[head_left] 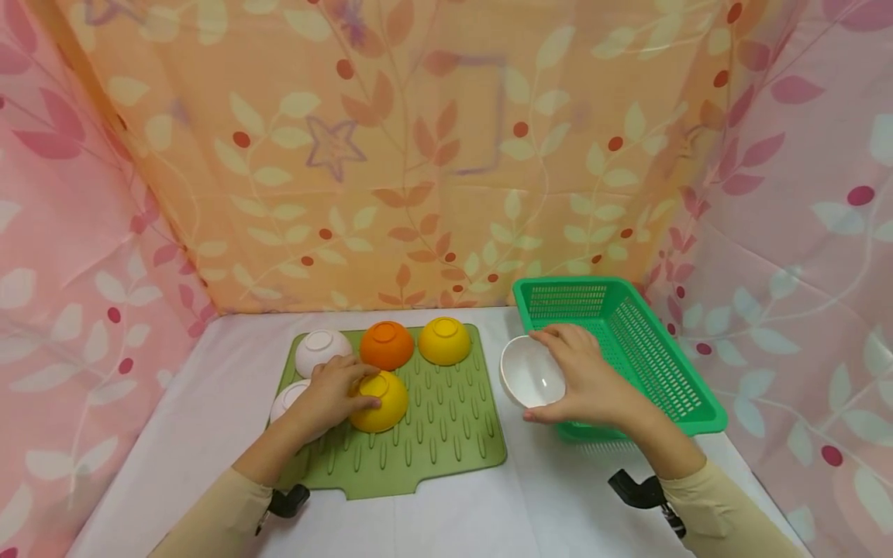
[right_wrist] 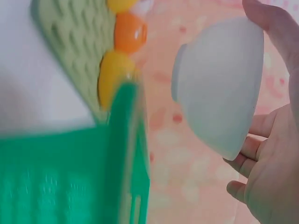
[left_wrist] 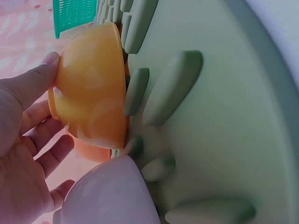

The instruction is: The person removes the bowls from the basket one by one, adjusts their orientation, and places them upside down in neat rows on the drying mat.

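Note:
Upside down on a green drying mat (head_left: 456, 446), a yellow bowl (head_left: 389, 407) sits under my left hand (head_left: 328, 399). Thumb and fingertips grip that bowl around its raised foot; in the left wrist view the yellow bowl (left_wrist: 91, 88) has its rim against the mat's ridges. My right hand (head_left: 589, 380) holds a white bowl (head_left: 525, 370) by the rim, thumb on one side and fingers on the other. This bowl is in the air, tilted with its inside toward the head camera, between the mat and a green basket (head_left: 698, 422).
Behind my left hand stand an upturned white bowl (head_left: 322, 346), an orange bowl (head_left: 386, 349) and another yellow bowl (head_left: 446, 346). A second upturned white bowl (head_left: 284, 399) is partly hidden by the left hand. Flowered curtains (head_left: 418, 155) enclose the white-covered table (head_left: 481, 511).

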`<state>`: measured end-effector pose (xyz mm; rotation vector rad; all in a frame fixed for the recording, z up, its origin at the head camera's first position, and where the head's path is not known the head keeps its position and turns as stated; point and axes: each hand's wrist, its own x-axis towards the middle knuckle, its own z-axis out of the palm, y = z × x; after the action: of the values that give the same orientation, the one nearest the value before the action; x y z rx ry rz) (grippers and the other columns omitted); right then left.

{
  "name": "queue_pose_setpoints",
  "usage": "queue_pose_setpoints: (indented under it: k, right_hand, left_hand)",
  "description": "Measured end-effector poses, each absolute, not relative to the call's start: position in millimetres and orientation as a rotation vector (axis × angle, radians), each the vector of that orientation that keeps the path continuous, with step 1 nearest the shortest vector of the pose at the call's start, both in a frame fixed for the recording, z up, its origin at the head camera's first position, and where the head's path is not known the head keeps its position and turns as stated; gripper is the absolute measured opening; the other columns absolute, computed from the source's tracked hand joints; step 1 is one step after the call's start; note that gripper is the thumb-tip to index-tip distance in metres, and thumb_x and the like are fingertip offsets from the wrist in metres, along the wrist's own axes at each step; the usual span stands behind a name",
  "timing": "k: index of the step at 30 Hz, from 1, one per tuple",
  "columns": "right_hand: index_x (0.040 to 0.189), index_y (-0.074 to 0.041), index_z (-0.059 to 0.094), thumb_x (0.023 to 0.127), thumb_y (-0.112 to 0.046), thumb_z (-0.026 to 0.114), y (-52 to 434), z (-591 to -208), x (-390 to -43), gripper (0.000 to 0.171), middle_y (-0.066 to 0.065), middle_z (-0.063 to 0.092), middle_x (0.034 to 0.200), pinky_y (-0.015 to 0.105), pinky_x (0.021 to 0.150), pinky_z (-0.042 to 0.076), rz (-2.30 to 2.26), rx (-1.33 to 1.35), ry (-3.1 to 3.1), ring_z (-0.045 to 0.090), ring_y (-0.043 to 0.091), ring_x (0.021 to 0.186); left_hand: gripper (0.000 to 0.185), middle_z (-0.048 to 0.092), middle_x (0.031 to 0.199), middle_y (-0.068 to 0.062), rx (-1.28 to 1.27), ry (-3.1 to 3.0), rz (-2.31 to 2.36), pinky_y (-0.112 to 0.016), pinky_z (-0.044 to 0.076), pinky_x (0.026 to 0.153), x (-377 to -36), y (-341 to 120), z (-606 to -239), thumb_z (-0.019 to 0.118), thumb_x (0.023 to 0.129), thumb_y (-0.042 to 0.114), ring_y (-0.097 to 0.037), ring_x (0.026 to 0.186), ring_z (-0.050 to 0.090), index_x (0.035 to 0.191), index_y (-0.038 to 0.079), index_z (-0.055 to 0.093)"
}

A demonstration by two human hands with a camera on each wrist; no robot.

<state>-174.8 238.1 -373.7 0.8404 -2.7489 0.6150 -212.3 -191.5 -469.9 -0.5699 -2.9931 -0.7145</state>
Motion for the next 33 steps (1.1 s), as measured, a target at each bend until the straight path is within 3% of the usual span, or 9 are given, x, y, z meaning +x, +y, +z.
queue_pose_setpoints:
  k: [5, 15, 21, 33]
  right_hand:
    - [0.147, -0.010, 0.050, 0.056, -0.061, 0.094, 206, -387, -160, 0.113, 0.005, 0.048, 0.136, 0.055, 0.111, 0.027, 0.661, 0.884, -2.742, 0.035, 0.028, 0.133]
    - [0.148, -0.012, 0.050, 0.055, -0.070, 0.090, 165, -417, -142, 0.116, 0.000, 0.048, 0.137, 0.053, 0.109, 0.035, 0.731, 0.951, -2.745, 0.035, 0.025, 0.134]
    - [0.147, -0.010, 0.051, 0.054, -0.065, 0.093, 154, -433, -140, 0.116, 0.003, 0.048, 0.137, 0.055, 0.112, 0.032, 0.771, 0.953, -2.763, 0.035, 0.027, 0.135]
    - [0.149, -0.012, 0.049, 0.055, -0.074, 0.088, 145, -444, -141, 0.119, 0.001, 0.047, 0.138, 0.053, 0.114, 0.031, 0.779, 1.017, -2.744, 0.035, 0.026, 0.135]
  left_hand:
    - [0.057, 0.061, 0.109, 0.002, -0.576, -2.972, -0.697, -0.044, 0.028, 0.085, -209, -191, -467, 0.085, 0.082, 0.044, -0.023, 0.105, 0.049, 0.130, 0.015, 0.071]
    - [0.058, 0.064, 0.114, 0.000, -0.543, -2.966, -0.664, -0.051, 0.032, 0.090, -205, -191, -468, 0.084, 0.083, 0.043, -0.025, 0.110, 0.051, 0.132, 0.016, 0.070]
    - [0.058, 0.065, 0.120, -0.004, -0.535, -2.963, -0.668, -0.053, 0.033, 0.092, -203, -188, -468, 0.084, 0.084, 0.044, -0.028, 0.114, 0.053, 0.132, 0.015, 0.069]
    - [0.056, 0.065, 0.134, -0.007, -0.493, -2.922, -0.685, -0.058, 0.034, 0.097, -189, -181, -462, 0.083, 0.086, 0.041, -0.033, 0.125, 0.052, 0.132, 0.015, 0.067]
